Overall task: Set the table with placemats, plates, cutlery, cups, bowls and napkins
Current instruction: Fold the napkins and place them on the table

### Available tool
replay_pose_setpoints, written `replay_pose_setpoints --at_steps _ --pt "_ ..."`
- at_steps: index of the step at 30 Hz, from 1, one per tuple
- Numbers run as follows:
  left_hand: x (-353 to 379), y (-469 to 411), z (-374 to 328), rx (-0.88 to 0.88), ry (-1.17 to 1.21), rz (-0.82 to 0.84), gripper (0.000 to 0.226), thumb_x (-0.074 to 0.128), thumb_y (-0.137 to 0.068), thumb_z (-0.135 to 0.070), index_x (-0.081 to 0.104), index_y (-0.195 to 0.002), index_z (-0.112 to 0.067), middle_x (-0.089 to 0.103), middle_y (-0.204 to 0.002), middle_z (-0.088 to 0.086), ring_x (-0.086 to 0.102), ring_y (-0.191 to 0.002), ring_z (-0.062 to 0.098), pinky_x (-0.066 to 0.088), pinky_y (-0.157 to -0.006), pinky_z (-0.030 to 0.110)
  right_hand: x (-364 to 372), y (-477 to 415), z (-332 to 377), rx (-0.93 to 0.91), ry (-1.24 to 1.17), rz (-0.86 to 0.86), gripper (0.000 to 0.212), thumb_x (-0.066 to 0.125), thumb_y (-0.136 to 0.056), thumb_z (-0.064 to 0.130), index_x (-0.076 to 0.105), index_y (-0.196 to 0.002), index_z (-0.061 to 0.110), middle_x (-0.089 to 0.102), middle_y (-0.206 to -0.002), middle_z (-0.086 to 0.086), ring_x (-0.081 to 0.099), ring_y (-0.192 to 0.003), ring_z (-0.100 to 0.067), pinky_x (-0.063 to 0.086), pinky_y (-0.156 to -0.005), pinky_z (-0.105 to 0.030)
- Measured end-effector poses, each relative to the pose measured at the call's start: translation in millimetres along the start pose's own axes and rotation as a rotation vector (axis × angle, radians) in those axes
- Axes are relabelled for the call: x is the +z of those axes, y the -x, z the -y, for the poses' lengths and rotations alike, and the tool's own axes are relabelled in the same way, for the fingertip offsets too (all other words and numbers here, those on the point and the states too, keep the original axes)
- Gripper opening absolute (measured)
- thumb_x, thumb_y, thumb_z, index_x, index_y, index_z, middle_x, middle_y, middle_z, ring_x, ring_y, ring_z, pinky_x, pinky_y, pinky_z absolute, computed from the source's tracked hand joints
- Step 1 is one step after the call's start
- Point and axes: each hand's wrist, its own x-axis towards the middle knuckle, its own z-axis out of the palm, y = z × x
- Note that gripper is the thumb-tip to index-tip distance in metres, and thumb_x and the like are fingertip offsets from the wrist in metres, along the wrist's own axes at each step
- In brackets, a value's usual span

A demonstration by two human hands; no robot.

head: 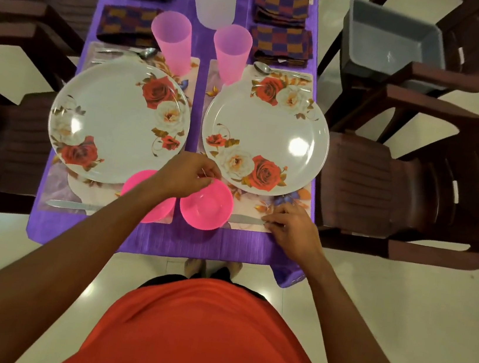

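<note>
Observing right hand (290, 224) sitting narrow, fingertips curling down onto the handle end of the flat steel table knife (245, 219). Logging the knife as lying on the near strip of the right floral rectangular placemat (256, 206), long axis running left-right along the surface edge, blade pointing left toward the round pink plastic bowl (206, 210) just beside it. Noting left hand (190, 174) hovering over that bowl's far rim, fingers pinching together; holding what, cannot tell. Judging right hand nearer for straightening the knife.
</note>
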Motion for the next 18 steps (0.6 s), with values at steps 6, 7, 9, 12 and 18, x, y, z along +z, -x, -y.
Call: replay_pose_setpoints --at_steps 6,7,9,12,18 --pt "2.2 -1.7 2.5 0.032 0.018 -0.027 0.018 0.071 -0.087 -0.015 0.077 -0.103 -0.021 0.075 -0.099 -0.007 0.068 -0.088 0.009 0.045 -0.075 0.015 -5.3 -0.7 -7.5 0.091 -0.059 -0.026 0.018 0.072 -0.092 0.022 0.079 -0.109 0.019 0.071 -0.11 -0.001 0.062 -0.103 -0.019 0.054 -0.087 -0.035" --pt "2.6 -1.6 2.8 0.037 0.021 -0.031 0.018 0.071 -0.087 -0.015 0.077 -0.103 -0.02 0.075 -0.098 -0.006 0.068 -0.089 0.009 0.047 -0.077 0.018 -5.3 -0.7 -7.3 0.101 -0.066 -0.025 0.018 0.072 -0.092 0.022 0.079 -0.109 0.018 0.071 -0.11 -0.002 0.062 -0.102 -0.018 0.053 -0.087 -0.034" --pt "3.0 -1.2 3.0 0.041 0.024 -0.037 0.017 0.071 -0.088 -0.015 0.076 -0.103 -0.02 0.075 -0.098 -0.006 0.068 -0.089 0.01 0.049 -0.079 0.021 -5.7 -0.8 -5.7 0.113 -0.074 -0.029 0.019 0.072 -0.092 0.021 0.079 -0.109 0.017 0.072 -0.109 -0.002 0.062 -0.101 -0.017 0.05 -0.088 -0.03" --pt "3.8 -1.2 3.0 0.042 0.029 -0.049 0.016 0.071 -0.088 -0.016 0.076 -0.103 -0.02 0.075 -0.098 -0.006 0.067 -0.088 0.009 0.043 -0.073 0.013 -5.5 0.5 -3.3 0.121 -0.075 -0.04 0.018 0.073 -0.092 0.02 0.079 -0.108 0.016 0.072 -0.108 -0.003 0.062 -0.1 -0.017 0.048 -0.088 -0.028" --pt "3.1 -1.5 2.4 0.06 0.033 -0.078 0.016 0.071 -0.088 -0.016 0.076 -0.103 -0.018 0.074 -0.097 -0.005 0.064 -0.084 0.007 0.042 -0.073 0.013 -4.2 0.9 -2.4 0.145 -0.082 -0.05 0.018 0.073 -0.092 0.021 0.079 -0.108 0.018 0.072 -0.108 -0.002 0.063 -0.098 -0.015 0.052 -0.09 -0.03"
